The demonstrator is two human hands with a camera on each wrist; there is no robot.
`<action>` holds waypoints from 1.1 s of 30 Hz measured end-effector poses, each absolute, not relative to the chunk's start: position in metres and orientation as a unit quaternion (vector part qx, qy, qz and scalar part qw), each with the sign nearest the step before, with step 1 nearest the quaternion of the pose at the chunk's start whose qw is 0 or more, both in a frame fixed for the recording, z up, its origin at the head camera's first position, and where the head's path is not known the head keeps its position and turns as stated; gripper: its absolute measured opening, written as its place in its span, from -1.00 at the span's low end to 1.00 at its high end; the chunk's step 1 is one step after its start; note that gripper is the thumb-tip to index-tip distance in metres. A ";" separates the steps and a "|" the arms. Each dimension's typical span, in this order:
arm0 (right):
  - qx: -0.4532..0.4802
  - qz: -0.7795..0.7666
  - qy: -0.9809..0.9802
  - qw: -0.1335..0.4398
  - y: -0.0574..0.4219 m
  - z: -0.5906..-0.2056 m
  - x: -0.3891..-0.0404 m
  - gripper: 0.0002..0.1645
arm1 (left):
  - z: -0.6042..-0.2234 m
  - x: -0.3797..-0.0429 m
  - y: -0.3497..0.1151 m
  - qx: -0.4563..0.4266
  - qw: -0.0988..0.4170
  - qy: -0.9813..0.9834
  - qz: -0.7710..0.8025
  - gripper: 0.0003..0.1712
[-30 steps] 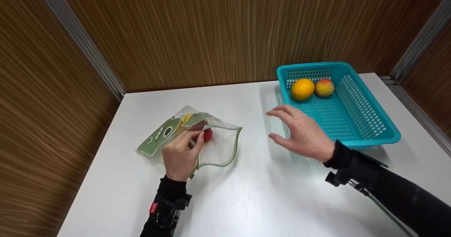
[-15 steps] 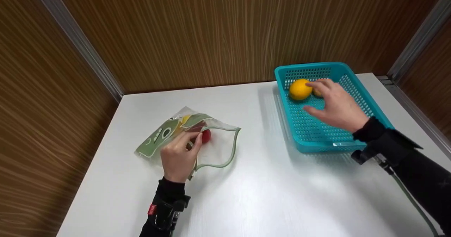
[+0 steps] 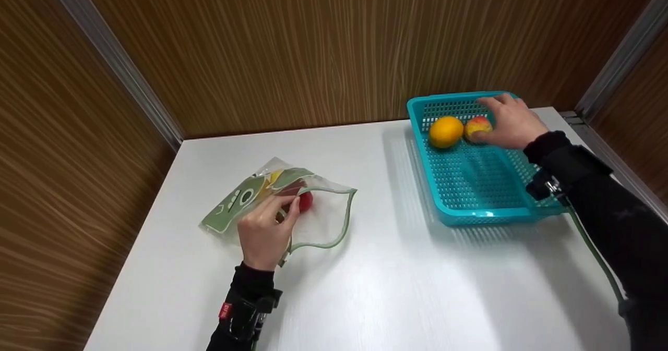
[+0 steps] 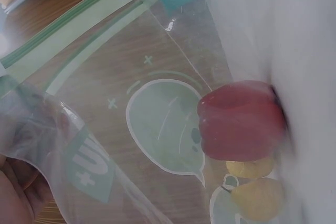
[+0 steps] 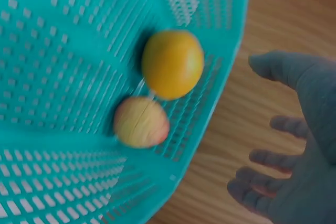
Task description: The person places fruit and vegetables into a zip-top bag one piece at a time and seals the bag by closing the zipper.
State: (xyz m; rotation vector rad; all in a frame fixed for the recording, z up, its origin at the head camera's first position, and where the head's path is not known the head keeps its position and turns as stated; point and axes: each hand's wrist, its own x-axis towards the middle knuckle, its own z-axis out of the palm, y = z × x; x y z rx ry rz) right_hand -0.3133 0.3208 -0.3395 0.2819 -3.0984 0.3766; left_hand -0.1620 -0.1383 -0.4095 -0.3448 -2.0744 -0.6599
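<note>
In the head view my left hand (image 3: 263, 236) pinches the edge of a clear zip bag (image 3: 229, 210) with green print, its mouth spread toward the right. Through the plastic in the left wrist view show a red, lobed piece (image 4: 241, 121), like a bell pepper, and yellow fruit (image 4: 258, 199) below it. My right hand (image 3: 514, 123), thumb and fingers spread, hovers over the back right of a teal basket (image 3: 485, 215). A peach (image 3: 477, 125) lies in the basket just left of that hand, beside an orange (image 3: 446, 132). Nothing is between the right fingers in the right wrist view.
The white table (image 3: 365, 299) carries the bag at left and the basket at right. A wood-grain panel (image 3: 292, 53) rises along its back edge, with another panel (image 3: 62, 184) at the left. A cable runs along the right sleeve.
My right hand has moved right and away from me, from beside the basket to over its back right, by the peach. The basket's near side has shifted slightly left. The left hand keeps its pinch.
</note>
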 end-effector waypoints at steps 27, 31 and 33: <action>0.058 0.058 -0.993 -0.085 0.342 -0.390 -0.376 -0.06 | -0.408 -0.155 -0.138 -0.139 0.447 -0.842 -0.268 -0.91; 0.063 0.052 -0.992 -0.095 0.340 -0.395 -0.379 -0.01 | -0.409 -0.156 -0.138 -0.142 0.449 -0.841 -0.265 -0.90; 0.063 0.051 -0.991 -0.105 0.340 -0.397 -0.380 0.02 | -0.409 -0.157 -0.139 -0.142 0.450 -0.842 -0.262 -0.90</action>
